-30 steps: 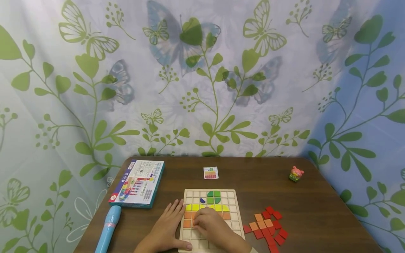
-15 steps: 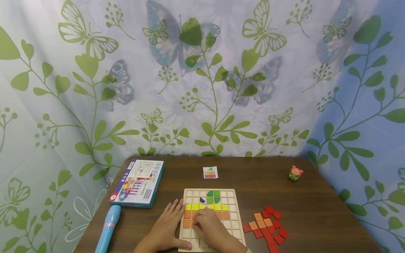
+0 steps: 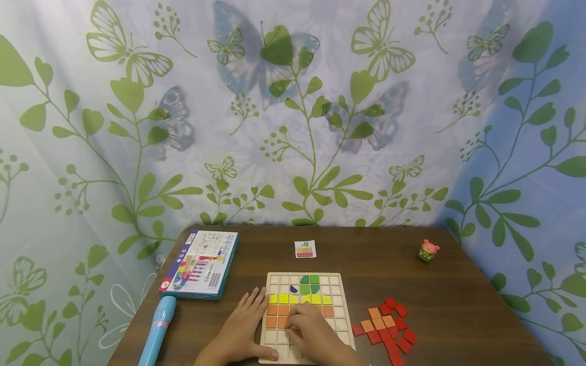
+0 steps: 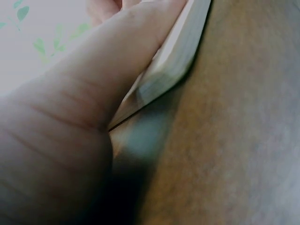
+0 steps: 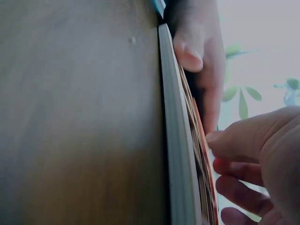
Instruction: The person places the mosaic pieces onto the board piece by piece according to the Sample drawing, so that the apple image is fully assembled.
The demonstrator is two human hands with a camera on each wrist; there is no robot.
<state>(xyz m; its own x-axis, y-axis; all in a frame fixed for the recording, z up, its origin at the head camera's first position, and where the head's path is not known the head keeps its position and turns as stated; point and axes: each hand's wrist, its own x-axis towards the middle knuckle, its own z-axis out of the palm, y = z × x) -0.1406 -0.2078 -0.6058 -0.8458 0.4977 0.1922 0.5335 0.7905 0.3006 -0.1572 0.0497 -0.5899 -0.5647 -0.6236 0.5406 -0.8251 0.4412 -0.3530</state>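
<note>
Head view: the right hand (image 3: 311,328) is positioned over a pale wooden grid board (image 3: 338,292), its fingers bent. Whether a tile is pinched between thumb and fingers cannot be told. In the right wrist view, the thumb tip is placed at the orange edge along the board's top. An orange square tile (image 3: 282,322) is seated in the lower orange row, just left of the right fingertips; a matching tile is seated to its left. The left hand (image 3: 242,328) is laid along the board's left edge, fingers extended, nothing gripped, its thumb placed across the near left corner.

Compared with the earlier frames, the right hand has been shifted slightly rightward, and the second tile of the lower orange row, previously covered, is exposed.

Farther out, yellow tiles (image 3: 283,299) are lined up above the orange rows. Loose red square tiles (image 3: 390,346) are scattered right of the board.
</note>
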